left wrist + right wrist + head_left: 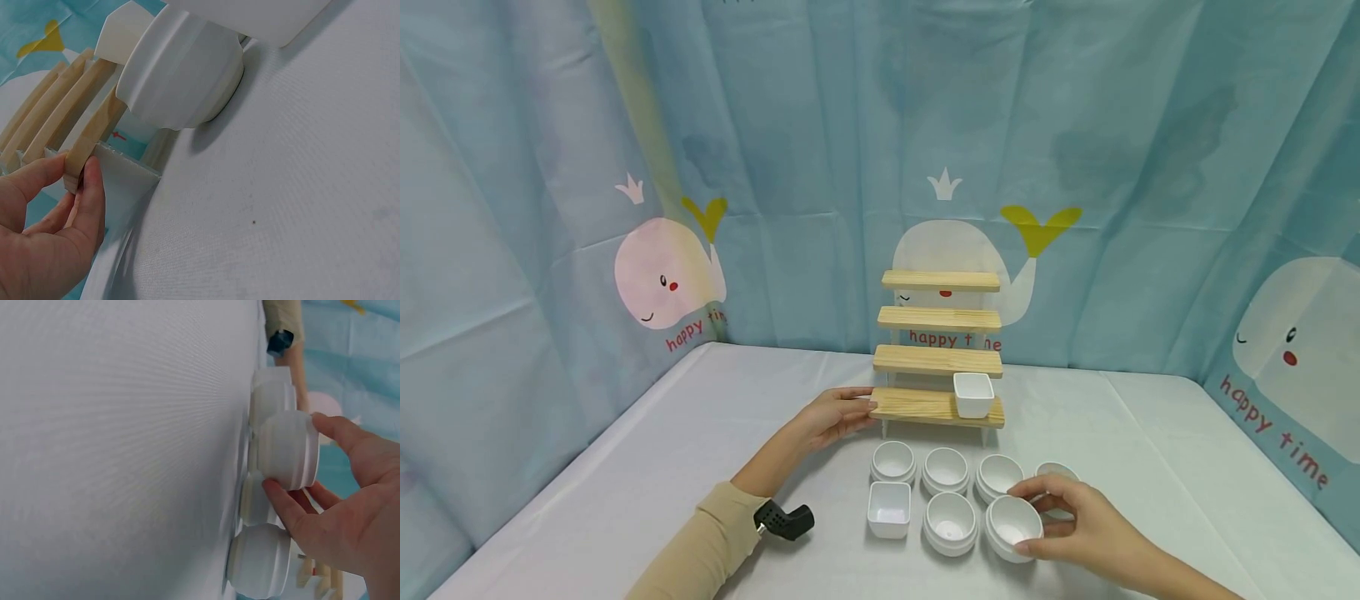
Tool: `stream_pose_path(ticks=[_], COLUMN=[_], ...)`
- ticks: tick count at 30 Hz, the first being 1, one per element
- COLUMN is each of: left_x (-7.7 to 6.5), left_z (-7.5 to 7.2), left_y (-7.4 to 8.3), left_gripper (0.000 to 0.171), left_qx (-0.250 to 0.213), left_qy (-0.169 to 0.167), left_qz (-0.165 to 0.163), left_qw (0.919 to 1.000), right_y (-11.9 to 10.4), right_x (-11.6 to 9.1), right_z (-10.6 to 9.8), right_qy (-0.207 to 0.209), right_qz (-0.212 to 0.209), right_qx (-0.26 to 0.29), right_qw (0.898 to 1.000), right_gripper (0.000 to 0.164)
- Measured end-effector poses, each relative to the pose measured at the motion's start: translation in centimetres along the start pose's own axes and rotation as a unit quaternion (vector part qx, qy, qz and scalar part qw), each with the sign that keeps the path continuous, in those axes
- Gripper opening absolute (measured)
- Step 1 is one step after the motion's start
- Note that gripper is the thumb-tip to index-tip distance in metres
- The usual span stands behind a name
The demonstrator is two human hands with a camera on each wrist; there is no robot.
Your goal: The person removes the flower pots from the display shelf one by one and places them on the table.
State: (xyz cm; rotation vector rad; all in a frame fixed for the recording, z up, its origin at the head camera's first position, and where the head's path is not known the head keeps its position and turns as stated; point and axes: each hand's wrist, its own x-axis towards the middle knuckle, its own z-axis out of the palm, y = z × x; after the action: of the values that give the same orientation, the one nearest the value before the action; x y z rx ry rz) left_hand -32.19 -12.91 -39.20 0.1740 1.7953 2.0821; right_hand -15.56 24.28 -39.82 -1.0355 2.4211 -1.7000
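Note:
My left hand (837,417) pinches the left end of the lowest wooden step (94,134) of a tiered display stand (936,360), thumb on top and fingers beneath. A square white pot (973,396) stands on that step's right end. With thumb and fingers spread around its sides, my right hand (1086,527) holds a round white flowerpot (287,450) at the front right of a group of pots. Whether that pot touches the table is hard to tell. Just behind it, my fingers partly cover another round pot (1057,472).
More round white pots, such as the front middle one (951,525), stand in two rows before the stand, with a square pot (890,510) at front left. White cloth covers the table (1150,450). A blue curtain (820,167) with whale prints hangs behind.

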Motion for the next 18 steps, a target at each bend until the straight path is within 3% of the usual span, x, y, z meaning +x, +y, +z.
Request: stream_pose_path(ticks=[18], left_x=[0.15], left_z=[-0.11], left_y=[-0.07], left_gripper=[0.056], left_qx=[-0.004], left_qy=[-0.002], left_qz=[0.0], left_qw=[1.0], right_y=[0.4], right_x=[-0.03], right_z=[0.51], right_qy=[0.009], right_qz=[-0.007], right_qx=[-0.046], right_qw=[0.999], right_gripper=[0.049])
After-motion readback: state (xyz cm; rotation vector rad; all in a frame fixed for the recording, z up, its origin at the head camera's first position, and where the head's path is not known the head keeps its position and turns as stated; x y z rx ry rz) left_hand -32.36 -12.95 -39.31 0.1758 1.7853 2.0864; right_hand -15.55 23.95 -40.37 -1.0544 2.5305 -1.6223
